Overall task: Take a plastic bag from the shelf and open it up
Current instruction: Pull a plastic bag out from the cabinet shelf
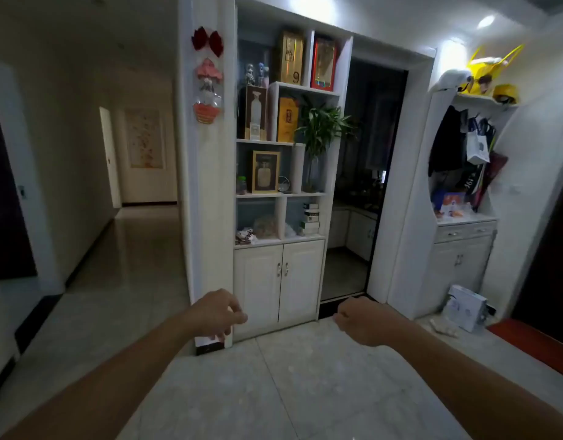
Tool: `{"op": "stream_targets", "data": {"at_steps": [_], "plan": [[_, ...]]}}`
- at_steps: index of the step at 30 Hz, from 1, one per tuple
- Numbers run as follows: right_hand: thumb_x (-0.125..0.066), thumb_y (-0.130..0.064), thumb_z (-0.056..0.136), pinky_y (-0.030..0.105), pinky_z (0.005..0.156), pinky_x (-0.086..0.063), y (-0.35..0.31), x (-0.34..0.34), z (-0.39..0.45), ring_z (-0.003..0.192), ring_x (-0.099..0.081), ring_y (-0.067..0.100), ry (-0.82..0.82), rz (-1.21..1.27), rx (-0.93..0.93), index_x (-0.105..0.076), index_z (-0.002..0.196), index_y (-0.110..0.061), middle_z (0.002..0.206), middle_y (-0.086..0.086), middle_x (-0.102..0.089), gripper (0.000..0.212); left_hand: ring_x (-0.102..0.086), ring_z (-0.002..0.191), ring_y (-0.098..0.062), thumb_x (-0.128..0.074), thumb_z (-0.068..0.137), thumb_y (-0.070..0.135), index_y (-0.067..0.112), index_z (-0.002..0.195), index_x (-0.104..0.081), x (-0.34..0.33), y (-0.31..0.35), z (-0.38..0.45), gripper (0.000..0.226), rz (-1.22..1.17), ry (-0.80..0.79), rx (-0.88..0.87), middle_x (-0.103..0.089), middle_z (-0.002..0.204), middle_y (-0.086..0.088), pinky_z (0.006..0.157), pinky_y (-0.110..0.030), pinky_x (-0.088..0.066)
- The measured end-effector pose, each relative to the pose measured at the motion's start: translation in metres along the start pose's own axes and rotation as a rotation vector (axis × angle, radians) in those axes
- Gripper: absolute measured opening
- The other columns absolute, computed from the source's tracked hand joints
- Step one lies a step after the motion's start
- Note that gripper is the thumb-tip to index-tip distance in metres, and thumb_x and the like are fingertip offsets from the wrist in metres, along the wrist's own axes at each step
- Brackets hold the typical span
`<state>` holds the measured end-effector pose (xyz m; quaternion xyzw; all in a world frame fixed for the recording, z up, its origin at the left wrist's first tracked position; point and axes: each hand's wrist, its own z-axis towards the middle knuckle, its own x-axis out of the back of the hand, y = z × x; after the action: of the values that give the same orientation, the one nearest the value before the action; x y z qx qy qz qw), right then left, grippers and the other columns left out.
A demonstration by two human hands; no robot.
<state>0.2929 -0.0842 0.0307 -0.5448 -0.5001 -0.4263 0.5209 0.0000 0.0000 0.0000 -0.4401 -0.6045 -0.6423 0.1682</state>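
A tall white shelf unit (281,195) stands ahead of me, filled with boxes, figurines and a plant. In its lowest open compartment lies a crumpled, pale plastic bag (265,227), beside a small white and red packet (245,235). Both my arms reach forward at floor level, well below that compartment. My left hand (218,312) has its fingers loosely curled and holds nothing. My right hand (359,322) is curled into a loose fist, also with nothing in it.
Below the shelves are two shut cabinet doors (281,281). A dark doorway (353,217) opens right of the unit. Further right, a coat nook (464,160) holds hanging bags, with a white box (465,308) on the floor. A hallway (121,233) runs left.
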Motion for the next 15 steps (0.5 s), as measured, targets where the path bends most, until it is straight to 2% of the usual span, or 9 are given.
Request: {"op": "stream_targets", "data": {"at_steps": [3, 6, 11, 15], "plan": [[-0.036, -0.035, 0.1, 0.031, 0.061, -0.036, 0.005, 0.002, 0.028, 0.066, -0.047, 0.017, 0.011, 0.044, -0.031, -0.046, 0.069, -0.016, 0.074, 0.002, -0.051, 0.038, -0.07, 0.061, -0.019, -0.064, 0.091, 0.032, 0.007, 0.108, -0.066, 0.011, -0.001, 0.023, 0.03, 0.022, -0.008, 0.017, -0.074, 0.086, -0.018, 0.069, -0.041, -0.061], [-0.037, -0.033, 0.101, 0.03, 0.061, -0.035, 0.005, 0.003, 0.058, 0.063, -0.042, 0.016, 0.003, 0.1, -0.034, -0.043, 0.065, -0.018, 0.068, 0.0, -0.045, 0.039, -0.069, 0.059, -0.017, -0.064, 0.091, 0.033, 0.007, 0.108, -0.067, 0.022, -0.008, 0.056, 0.031, 0.035, -0.018, 0.003, -0.074, 0.085, -0.016, 0.067, -0.036, -0.061], [-0.039, -0.033, 0.1, 0.029, 0.059, -0.037, 0.007, 0.005, 0.11, 0.071, -0.051, 0.018, -0.033, 0.163, -0.068, -0.053, 0.078, -0.014, 0.079, 0.006, -0.054, 0.033, -0.07, 0.06, -0.013, -0.062, 0.092, 0.034, 0.009, 0.108, -0.066, 0.04, -0.022, 0.115, 0.03, 0.054, -0.053, -0.008, -0.074, 0.082, -0.01, 0.053, -0.024, -0.055], [-0.04, -0.025, 0.1, 0.03, 0.067, -0.039, 0.006, 0.014, 0.161, 0.074, -0.056, 0.029, -0.042, 0.192, -0.052, -0.051, 0.074, -0.014, 0.084, 0.014, -0.058, 0.03, -0.07, 0.062, -0.016, -0.062, 0.092, 0.034, 0.01, 0.107, -0.066, 0.055, -0.033, 0.165, 0.028, 0.044, -0.043, -0.031, -0.073, 0.083, -0.011, 0.054, -0.025, -0.055]]}}
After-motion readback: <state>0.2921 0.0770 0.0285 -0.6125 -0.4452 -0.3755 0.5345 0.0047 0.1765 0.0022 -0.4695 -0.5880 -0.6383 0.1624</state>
